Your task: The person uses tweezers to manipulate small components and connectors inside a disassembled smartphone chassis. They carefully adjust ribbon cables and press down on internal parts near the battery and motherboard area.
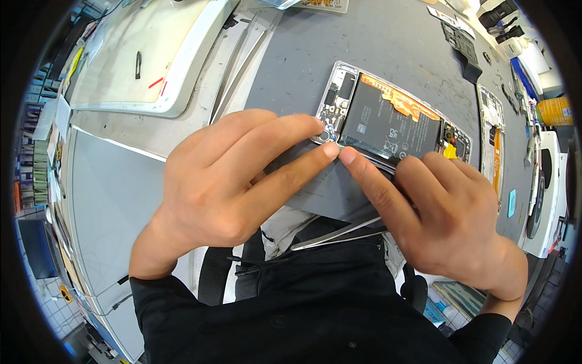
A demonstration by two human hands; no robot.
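Observation:
An opened phone (pixel 394 118) lies on the grey mat, its black battery, orange flex cable and circuit boards exposed. At its near left corner, two outstretched fingertips of my left hand (pixel 212 182) touch the frame beside a small round part; the thumb is mostly hidden underneath. My right hand (pixel 448 212) presses its stretched index fingertip against the near edge, close to my left fingertip. The other fingers are curled around tweezers (pixel 339 236), whose tips point left over my lap. What lies under the fingertips is hidden.
A white tray-like pad (pixel 182 67) with a small dark part is at the upper left, beside long metal strips (pixel 239 67). A second phone frame (pixel 490 115) lies to the right, with a black part (pixel 464 51) beyond it. Tools and a yellow-orange jar (pixel 555 111) crowd the right edge.

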